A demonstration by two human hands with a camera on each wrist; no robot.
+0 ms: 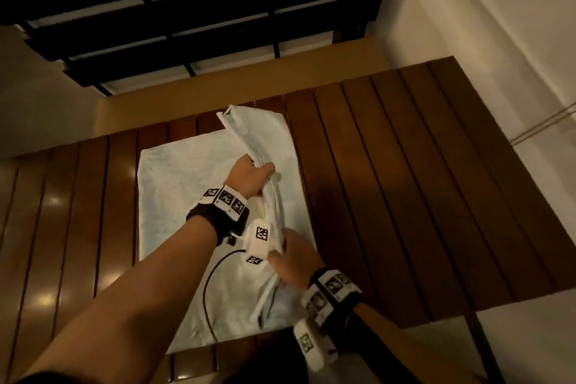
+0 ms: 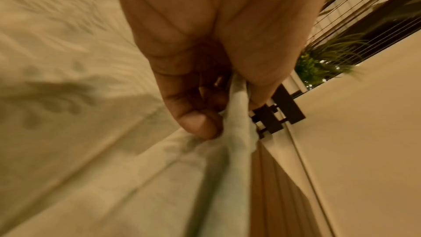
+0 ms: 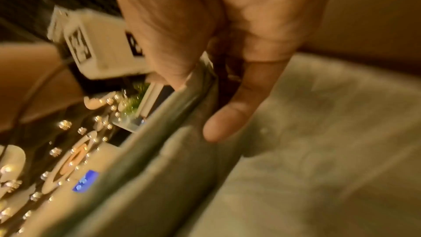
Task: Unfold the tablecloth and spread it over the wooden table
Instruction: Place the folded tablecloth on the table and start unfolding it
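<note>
A slatted wooden table (image 1: 405,181) stands on a pale floor (image 1: 467,25), with a dark slatted bench (image 1: 202,19) beyond its far edge. The pale tablecloth (image 1: 174,212), still partly folded, lies across the table's middle. Seen from the head, a raised flap of its layered edges runs from the far corner toward the near edge. The left hand (image 1: 249,179) grips this flap at mid-length; the right hand (image 1: 291,262) grips it nearer the person, so the cloth lies beneath and between both hands. Only the left-wrist view shows the thumb and curled fingers (image 2: 196,123) pinching the bunched edge, a faint leaf print on the fabric, and greenery (image 2: 323,66) behind a railing. Only the right-wrist view shows the right thumb (image 3: 225,120) pressing the stacked layers against the palm, with the left wrist's white marker block (image 3: 98,48) close by; both wrist views are blurred.
</note>
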